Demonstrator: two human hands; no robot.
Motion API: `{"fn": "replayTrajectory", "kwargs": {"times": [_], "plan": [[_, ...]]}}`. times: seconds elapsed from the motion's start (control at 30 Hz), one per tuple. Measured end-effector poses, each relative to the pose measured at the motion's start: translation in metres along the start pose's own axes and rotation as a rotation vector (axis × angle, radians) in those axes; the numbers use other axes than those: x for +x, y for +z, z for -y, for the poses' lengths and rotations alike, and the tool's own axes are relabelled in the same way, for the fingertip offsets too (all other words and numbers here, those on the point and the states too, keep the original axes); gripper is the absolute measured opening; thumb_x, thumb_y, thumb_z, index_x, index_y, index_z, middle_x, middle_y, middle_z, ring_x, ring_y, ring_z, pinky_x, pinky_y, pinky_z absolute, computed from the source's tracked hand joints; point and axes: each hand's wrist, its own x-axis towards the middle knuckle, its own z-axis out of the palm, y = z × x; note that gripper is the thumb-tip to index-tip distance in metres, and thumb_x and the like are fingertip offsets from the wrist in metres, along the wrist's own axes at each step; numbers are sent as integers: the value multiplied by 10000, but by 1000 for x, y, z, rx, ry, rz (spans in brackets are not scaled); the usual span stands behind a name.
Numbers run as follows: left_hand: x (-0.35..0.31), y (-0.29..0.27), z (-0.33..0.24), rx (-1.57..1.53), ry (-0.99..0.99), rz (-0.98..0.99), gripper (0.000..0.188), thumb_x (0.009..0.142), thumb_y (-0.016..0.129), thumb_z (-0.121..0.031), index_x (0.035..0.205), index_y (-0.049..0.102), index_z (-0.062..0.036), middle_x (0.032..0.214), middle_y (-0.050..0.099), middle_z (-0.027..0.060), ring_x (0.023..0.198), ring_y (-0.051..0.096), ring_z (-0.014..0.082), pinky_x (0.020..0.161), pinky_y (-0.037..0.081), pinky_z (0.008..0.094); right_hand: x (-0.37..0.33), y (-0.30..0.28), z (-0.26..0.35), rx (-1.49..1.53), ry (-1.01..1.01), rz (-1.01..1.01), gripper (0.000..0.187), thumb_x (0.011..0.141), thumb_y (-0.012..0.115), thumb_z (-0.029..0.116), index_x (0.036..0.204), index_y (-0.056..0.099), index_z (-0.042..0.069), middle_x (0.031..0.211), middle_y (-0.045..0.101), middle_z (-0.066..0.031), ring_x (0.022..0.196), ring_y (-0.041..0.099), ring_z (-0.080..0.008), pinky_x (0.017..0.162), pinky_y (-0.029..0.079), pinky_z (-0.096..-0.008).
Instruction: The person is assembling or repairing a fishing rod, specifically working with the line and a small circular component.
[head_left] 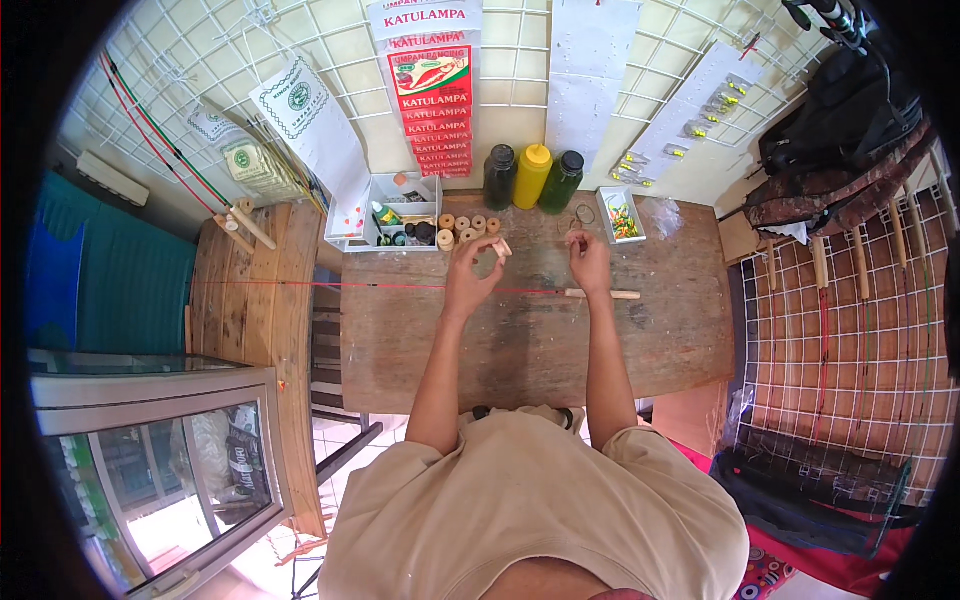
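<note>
My left hand point(474, 280) is closed in a loose ring of thumb and fingers, gripping a small pale piece point(502, 247) that looks like cork or wood. Across from it, my right hand point(591, 266) pinches its fingertips together; anything in them is too small to make out. Just beyond those fingertips lies a thin ring or coil point(586, 213). A fishing rod point(603, 294) with a pale handle lies across the table, nearer to me than both hands, its thin red shaft running left. Several cork-coloured cylinders point(466, 236) stand beyond my left hand.
A white divided box point(348, 246) holds small bottles and jars. Two dark bottles and a yellow squeeze bottle point(532, 178) stand at the wall, with a small white box point(622, 216) of colourful pieces to their right. The wooden table point(420, 350) reaches to my body.
</note>
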Motion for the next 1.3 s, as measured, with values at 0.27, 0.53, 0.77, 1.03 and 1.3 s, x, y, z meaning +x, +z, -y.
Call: {"fn": "replayTrajectory", "kwargs": {"times": [0.27,0.53,0.77,1.03,1.3], "plan": [[-11,26,-10,34,-62,103,382,755,689,-104,1123,585,-115,1061,624,41,943,539,209,784,459,331,-19,-23,-41,-170,-96,67,301,804,487,6,1064,639,11,888,623,-249,783,636,-353,710,492,-379],[-12,55,-40,-45,-65,131,473,742,690,-59,1189,547,-124,1116,622,31,1033,530,200,820,473,334,-25,-49,-15,119,7,180,253,848,546,106,1068,639,22,917,670,-177,811,654,-266,730,502,-356],[-16,77,-56,-42,22,145,483,738,694,-28,1189,543,-110,1157,611,42,1083,532,210,801,485,324,-30,-58,8,582,103,455,355,834,695,225,1133,609,53,953,658,-46,806,608,-118,682,501,-276],[-13,88,-76,-156,-32,64,550,766,697,-62,1277,511,-140,1185,616,47,1043,574,196,784,482,314,-34,-84,3,704,-28,342,367,774,675,9,1131,601,47,1081,626,-42,905,608,-122,756,497,-268],[-15,99,-84,-13,-49,92,285,754,730,-110,1034,678,-111,988,681,58,901,613,197,723,488,310,-37,-103,5,667,-87,335,383,751,675,-37,1117,606,55,1133,601,-48,966,601,-135,786,487,-275]]}}
